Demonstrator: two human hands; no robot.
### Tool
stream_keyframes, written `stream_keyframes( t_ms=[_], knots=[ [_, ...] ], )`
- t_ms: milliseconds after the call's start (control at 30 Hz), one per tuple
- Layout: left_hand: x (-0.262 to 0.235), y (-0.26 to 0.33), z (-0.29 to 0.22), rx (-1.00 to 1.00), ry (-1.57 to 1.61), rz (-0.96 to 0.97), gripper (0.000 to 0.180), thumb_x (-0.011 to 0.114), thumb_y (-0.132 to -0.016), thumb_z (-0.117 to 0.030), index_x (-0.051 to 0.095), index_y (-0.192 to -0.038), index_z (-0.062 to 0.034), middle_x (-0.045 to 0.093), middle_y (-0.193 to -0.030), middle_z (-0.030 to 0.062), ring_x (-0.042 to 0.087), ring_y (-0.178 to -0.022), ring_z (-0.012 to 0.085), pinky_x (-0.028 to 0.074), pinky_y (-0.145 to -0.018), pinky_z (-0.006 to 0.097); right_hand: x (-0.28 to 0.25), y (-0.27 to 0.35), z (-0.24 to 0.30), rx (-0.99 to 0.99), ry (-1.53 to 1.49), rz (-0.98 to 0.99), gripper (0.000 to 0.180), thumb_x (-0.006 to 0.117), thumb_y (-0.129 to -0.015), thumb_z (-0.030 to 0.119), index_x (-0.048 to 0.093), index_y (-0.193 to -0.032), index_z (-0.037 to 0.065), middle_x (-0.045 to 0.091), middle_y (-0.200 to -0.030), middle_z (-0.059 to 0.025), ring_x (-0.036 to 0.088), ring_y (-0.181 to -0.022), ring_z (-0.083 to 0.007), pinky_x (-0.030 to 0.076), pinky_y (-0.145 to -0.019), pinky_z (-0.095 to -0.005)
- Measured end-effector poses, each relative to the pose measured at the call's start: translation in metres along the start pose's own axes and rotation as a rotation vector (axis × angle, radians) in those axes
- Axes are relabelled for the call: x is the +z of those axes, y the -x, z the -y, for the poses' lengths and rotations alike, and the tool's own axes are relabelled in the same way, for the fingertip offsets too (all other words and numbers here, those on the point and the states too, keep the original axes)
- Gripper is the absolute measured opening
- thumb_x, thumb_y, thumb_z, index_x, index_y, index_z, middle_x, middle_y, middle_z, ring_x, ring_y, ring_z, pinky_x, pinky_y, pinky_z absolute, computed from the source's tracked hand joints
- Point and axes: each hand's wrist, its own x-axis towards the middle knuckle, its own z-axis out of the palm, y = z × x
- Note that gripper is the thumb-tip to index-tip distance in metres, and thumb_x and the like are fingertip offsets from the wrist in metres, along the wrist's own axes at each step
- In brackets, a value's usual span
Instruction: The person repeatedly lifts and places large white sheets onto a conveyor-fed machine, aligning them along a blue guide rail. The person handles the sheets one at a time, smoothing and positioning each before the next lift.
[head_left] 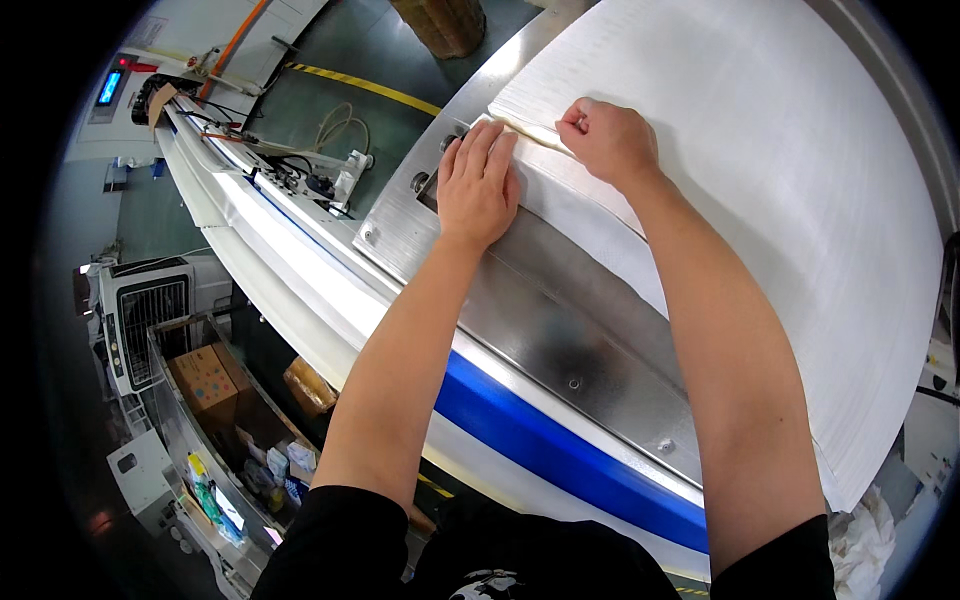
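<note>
This was a factory or workshop: striped yellow tape (375, 90) marked the green floor (395, 60) at 11 o'clock, a control panel's lit screen (109, 88) glowed at 10, cardboard boxes (205, 385) sat towards 8, and broad white sheeting (780, 180) spread at 2 beside a metal worktop (560, 340).

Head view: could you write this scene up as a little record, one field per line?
Left hand: fingers extended, by the white material's edge
Right hand: curled near that edge; any grip unclear
White material: broad, apparently layered
Metal surface: shiny, between the forearms
Blue strip: along the metal surface's near side
Floor marking: yellow, striped
Lower left: brown cardboard box
</note>
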Motion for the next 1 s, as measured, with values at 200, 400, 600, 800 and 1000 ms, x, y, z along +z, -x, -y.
stream_keyframes(
  t_ms=[200, 400, 600, 800, 1000],
  knots=[
    [-0.006, 0.004, 0.002, 0.005, 0.013, -0.037, 0.038, 0.057, -0.079, -0.012, 0.052, -0.116, -0.012, 0.053, -0.122, 0.0075, 0.048, -0.117, 0.0267, 0.033, -0.101, 0.043, -0.002, 0.0, 0.001, 0.0, -0.041, -0.004, 0.019, 0.06, -0.079, 0.03, 0.068, -0.084, 0.014, 0.068, -0.077, -0.0058, 0.064, -0.074, -0.0263, 0.051, -0.068, -0.0373],
    [-0.008, 0.009, 0.002, -0.006, 0.003, -0.048, 0.035, 0.059, -0.077, -0.013, 0.054, -0.112, -0.0124, 0.053, -0.12, 0.0072, 0.048, -0.115, 0.027, 0.034, -0.099, 0.042, -0.007, 0.007, 0.005, 0.013, -0.126, 0.011, 0.019, 0.059, -0.08, 0.03, 0.068, -0.086, 0.014, 0.068, -0.078, -0.0067, 0.064, -0.074, -0.0262, 0.051, -0.068, -0.0367],
    [-0.027, 0.014, 0.011, 0.088, -0.05, 0.042, 0.032, 0.061, -0.072, -0.014, 0.056, -0.104, -0.0126, 0.054, -0.118, 0.006, 0.048, -0.117, 0.0255, 0.032, -0.1, 0.043, -0.024, 0.044, 0.017, -0.144, -0.149, -0.007, 0.021, 0.057, -0.083, 0.03, 0.067, -0.09, 0.012, 0.067, -0.082, -0.0081, 0.064, -0.077, -0.0279, 0.051, -0.069, -0.0395],
    [-0.049, -0.016, 0.027, 0.331, -0.075, 0.359, 0.035, 0.064, -0.069, -0.012, 0.056, -0.103, -0.0095, 0.058, -0.113, 0.0071, 0.054, -0.108, 0.0264, 0.037, -0.098, 0.044, -0.049, 0.197, -0.046, 0.097, 0.15, -0.069, 0.035, 0.048, -0.09, 0.035, 0.065, -0.093, 0.005, 0.063, -0.086, -0.0167, 0.061, -0.08, -0.0356, 0.048, -0.077, -0.0451],
    [-0.063, -0.051, 0.002, 0.361, -0.346, 0.738, 0.048, 0.06, -0.073, -0.009, 0.053, -0.12, -0.0122, 0.057, -0.117, 0.0089, 0.053, -0.111, 0.0253, 0.035, -0.1, 0.041, -0.142, 0.38, -0.188, 0.538, 0.471, -0.1, 0.048, 0.036, -0.095, 0.043, 0.068, -0.088, 0.008, 0.065, -0.087, -0.0167, 0.061, -0.085, -0.0343, 0.038, -0.093, -0.0497]
  ],
)
